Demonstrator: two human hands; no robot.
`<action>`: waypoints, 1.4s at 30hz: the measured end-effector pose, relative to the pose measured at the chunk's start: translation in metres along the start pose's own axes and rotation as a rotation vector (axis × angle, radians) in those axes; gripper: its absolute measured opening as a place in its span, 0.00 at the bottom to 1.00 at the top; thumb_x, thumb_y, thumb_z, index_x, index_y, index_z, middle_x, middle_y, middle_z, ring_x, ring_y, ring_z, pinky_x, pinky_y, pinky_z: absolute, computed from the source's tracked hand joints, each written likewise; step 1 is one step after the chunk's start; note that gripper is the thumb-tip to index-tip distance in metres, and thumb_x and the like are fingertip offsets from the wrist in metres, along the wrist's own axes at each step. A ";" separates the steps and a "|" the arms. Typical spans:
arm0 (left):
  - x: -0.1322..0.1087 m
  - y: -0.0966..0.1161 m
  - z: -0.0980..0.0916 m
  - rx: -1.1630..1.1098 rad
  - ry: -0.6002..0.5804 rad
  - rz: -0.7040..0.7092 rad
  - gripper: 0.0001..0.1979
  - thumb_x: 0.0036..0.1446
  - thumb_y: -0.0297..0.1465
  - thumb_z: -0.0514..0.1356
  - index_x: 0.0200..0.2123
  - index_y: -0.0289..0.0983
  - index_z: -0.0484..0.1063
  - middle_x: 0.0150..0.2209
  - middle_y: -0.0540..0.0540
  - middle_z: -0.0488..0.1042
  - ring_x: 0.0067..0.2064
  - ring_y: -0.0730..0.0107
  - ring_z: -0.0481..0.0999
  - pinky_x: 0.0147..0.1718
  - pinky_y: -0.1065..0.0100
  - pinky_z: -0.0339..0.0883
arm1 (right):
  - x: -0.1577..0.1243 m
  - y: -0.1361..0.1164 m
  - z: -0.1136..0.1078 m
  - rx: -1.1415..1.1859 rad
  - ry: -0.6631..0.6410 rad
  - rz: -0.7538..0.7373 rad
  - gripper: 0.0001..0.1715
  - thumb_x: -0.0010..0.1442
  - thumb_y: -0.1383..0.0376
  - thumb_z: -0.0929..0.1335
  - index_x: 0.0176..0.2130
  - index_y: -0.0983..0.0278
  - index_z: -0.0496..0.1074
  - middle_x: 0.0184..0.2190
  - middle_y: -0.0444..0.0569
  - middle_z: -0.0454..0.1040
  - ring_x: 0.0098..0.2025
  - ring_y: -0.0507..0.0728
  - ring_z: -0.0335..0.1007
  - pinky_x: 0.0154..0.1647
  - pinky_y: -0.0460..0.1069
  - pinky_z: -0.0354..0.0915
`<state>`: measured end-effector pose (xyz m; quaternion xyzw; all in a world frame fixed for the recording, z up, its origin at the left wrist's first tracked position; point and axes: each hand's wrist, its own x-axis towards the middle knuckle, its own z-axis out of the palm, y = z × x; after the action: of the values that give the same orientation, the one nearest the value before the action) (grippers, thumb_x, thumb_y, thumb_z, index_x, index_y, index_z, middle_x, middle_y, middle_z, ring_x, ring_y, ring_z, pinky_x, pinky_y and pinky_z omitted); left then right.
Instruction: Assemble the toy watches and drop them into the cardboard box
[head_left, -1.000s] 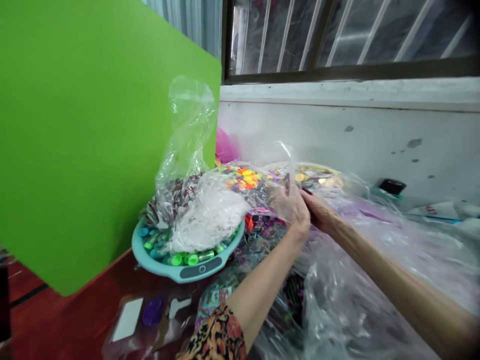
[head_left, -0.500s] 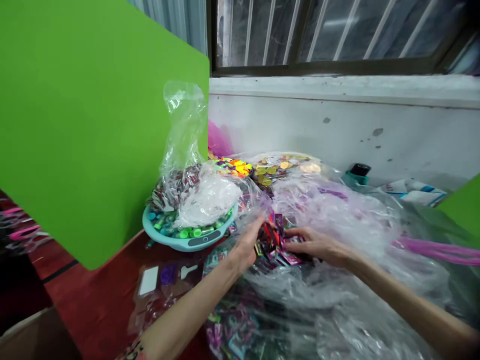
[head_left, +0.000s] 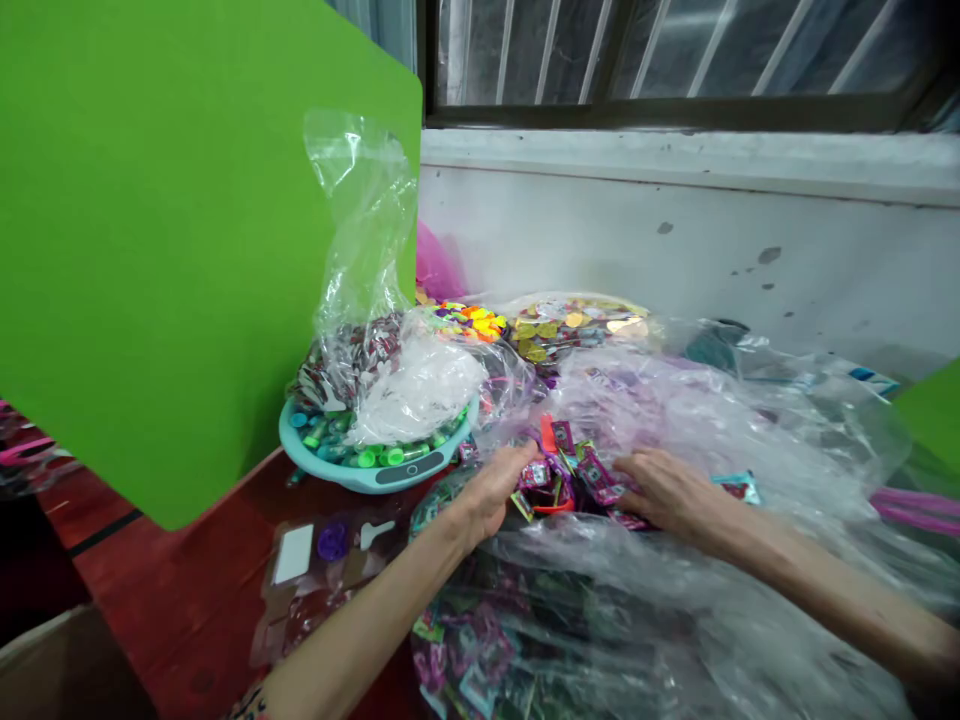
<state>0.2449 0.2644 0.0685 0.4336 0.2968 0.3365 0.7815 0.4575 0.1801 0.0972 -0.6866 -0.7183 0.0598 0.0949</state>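
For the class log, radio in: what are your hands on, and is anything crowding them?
Left hand curled at small foil packets, grip unclear. Right hand flat on the same pile. Clear plastic sheeting bunched in front.

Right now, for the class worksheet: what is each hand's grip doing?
Left hand: half closed against the small printed packets; cannot tell if it holds one.
Right hand: open, fingers lying on the packets, holding nothing visible.

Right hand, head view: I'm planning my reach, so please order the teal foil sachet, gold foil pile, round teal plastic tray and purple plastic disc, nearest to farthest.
From the right hand:
1. Teal foil sachet, to the right.
2. Gold foil pile, ahead.
3. Round teal plastic tray, left.
4. Purple plastic disc, lower left.
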 end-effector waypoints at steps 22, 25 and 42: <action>-0.019 -0.004 0.008 0.824 -0.173 0.331 0.10 0.49 0.27 0.59 0.34 0.39 0.79 0.38 0.45 0.77 0.44 0.58 0.71 0.51 0.62 0.57 | 0.027 -0.011 -0.027 0.718 0.467 0.197 0.26 0.55 0.56 0.65 0.50 0.66 0.70 0.38 0.53 0.79 0.34 0.56 0.75 0.34 0.49 0.70; -0.032 0.011 0.018 0.745 -0.083 0.596 0.09 0.54 0.29 0.58 0.35 0.41 0.79 0.41 0.43 0.77 0.48 0.57 0.69 0.57 0.62 0.50 | 0.023 -0.023 -0.038 1.035 0.700 0.210 0.25 0.46 0.59 0.72 0.45 0.64 0.73 0.36 0.51 0.79 0.33 0.55 0.74 0.33 0.49 0.70; -0.072 0.025 0.068 -0.498 0.023 0.058 0.03 0.57 0.23 0.58 0.36 0.33 0.70 0.31 0.44 0.77 0.32 0.70 0.77 0.35 0.71 0.69 | -0.022 -0.081 -0.031 0.728 0.780 0.300 0.21 0.51 0.60 0.66 0.44 0.68 0.72 0.34 0.52 0.73 0.26 0.53 0.67 0.26 0.49 0.65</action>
<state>0.2463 0.1850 0.1331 0.2320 0.2007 0.4264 0.8509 0.3858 0.1524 0.1439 -0.6755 -0.4570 0.0584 0.5758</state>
